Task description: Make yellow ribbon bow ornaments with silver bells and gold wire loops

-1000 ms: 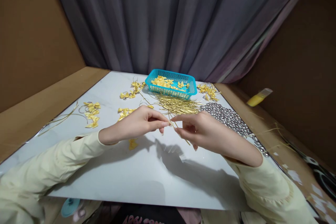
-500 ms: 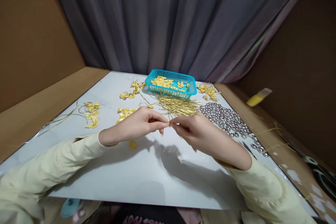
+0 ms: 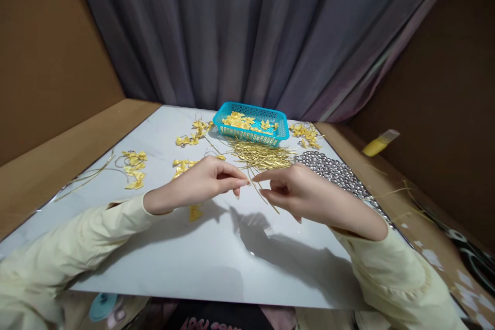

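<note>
Above the table's middle, my left hand is closed, thumb and index fingertip pinched at a thin gold cord. The cord slants down to the right past the fingertips; anything else inside the pinch is too small to make out. My right hand is just to the right, index finger stretched toward the cord and thumb apart from it, with nothing visible between them. Behind both hands lies a pile of gold cords. Yellow ribbon bows sit beyond my left wrist, and a yellow piece lies below it.
A blue basket holding yellow bows stands at the back. Silver beads spread on the right. More bows on cords lie left, others back right. A yellow-filled tube and dark-handled scissors are at the right.
My right hand has moved slightly right, and its index finger and thumb have parted from the pinch. More of the gold cord shows between the hands. My left hand has barely moved.
</note>
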The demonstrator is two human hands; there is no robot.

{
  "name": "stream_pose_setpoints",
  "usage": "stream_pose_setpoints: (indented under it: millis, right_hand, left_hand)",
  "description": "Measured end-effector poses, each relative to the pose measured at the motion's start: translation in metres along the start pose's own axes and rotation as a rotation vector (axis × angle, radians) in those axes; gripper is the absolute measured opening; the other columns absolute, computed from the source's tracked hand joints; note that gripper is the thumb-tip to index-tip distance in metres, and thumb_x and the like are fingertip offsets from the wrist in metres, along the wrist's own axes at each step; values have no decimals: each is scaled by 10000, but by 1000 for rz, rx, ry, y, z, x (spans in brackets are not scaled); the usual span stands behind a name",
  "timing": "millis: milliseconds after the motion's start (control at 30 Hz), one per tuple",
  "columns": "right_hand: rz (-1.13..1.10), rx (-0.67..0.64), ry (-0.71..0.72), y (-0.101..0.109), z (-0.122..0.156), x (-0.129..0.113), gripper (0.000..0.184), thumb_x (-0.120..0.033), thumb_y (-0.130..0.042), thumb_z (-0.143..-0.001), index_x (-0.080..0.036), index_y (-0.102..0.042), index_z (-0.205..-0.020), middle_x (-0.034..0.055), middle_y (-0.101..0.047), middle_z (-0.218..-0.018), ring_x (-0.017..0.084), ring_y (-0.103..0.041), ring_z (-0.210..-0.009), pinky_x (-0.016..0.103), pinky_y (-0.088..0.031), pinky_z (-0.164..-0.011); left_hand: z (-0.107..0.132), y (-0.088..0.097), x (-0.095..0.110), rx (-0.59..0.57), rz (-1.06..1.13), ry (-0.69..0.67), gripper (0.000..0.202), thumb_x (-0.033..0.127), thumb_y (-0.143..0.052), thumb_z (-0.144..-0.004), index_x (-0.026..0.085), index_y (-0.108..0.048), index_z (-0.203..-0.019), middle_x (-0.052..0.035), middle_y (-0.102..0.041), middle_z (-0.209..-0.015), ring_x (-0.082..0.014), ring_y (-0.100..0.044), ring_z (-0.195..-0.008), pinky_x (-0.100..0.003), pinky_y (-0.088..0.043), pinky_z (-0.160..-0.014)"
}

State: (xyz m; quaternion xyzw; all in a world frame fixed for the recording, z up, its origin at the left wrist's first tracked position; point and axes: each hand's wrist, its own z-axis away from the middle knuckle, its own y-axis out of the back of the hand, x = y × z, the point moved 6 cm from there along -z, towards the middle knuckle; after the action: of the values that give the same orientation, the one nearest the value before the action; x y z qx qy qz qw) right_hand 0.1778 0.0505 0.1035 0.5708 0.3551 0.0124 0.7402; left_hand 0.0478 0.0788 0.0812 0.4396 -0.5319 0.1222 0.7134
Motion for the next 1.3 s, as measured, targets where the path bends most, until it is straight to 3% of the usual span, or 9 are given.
stream_pose_setpoints:
  millis: [200,433,667,967,1100,1300]
  right_hand:
    - [-26,33,-16,5,2,0,288,-146,-467,-800,-105,-630,-1035,-69,-500,-436,60,-468,-325,184,-336,-421]
    - [21,67,53,-2,-5,-6,261,-178,-425,-867,-122,-679,-886,-56,-461,-432,50,-392,-372,203,-263,-456]
    - [110,121,89,-3,-3,-4,257,-148,-436,-833,-102,-689,-828,-31,-468,-479,65,-331,-439,233,-226,-487]
    - [38,-22,40,-2,-5,-2,246,-158,-453,-831,-106,-692,-861,-7,-561,-522,57,-428,-419,199,-296,-456]
    - [-70,-70,-18,2,-1,2,278,-223,-425,-871,-107,-656,-973,-55,-481,-421,52,-437,-332,172,-319,-394]
    - [-103,-52,-26,10,3,4,266,-226,-427,-873,-123,-664,-937,-78,-437,-374,42,-434,-305,150,-334,-372]
  left_hand:
    - [-1,1,1,6,-10,-2,216,286,-545,-844,160,-715,-890,3,-651,-656,-79,-422,-500,-194,-301,-466]
    - [1,0,2,-4,-15,-13,204,227,-529,-845,169,-716,-902,-2,-673,-697,-101,-526,-608,-182,-344,-507]
    - [0,-1,1,-5,-10,-30,193,229,-535,-841,163,-711,-885,14,-659,-661,-75,-486,-544,-173,-333,-492]
    - [0,-2,3,-33,22,-19,203,256,-533,-849,151,-705,-877,12,-641,-650,-69,-446,-517,-177,-317,-484]
    - [1,-2,4,-25,35,3,195,235,-531,-848,160,-705,-894,10,-642,-673,-70,-445,-537,-174,-298,-473]
    - [2,-2,0,-15,41,21,193,263,-547,-844,157,-705,-878,18,-631,-649,-60,-393,-501,-175,-280,-454]
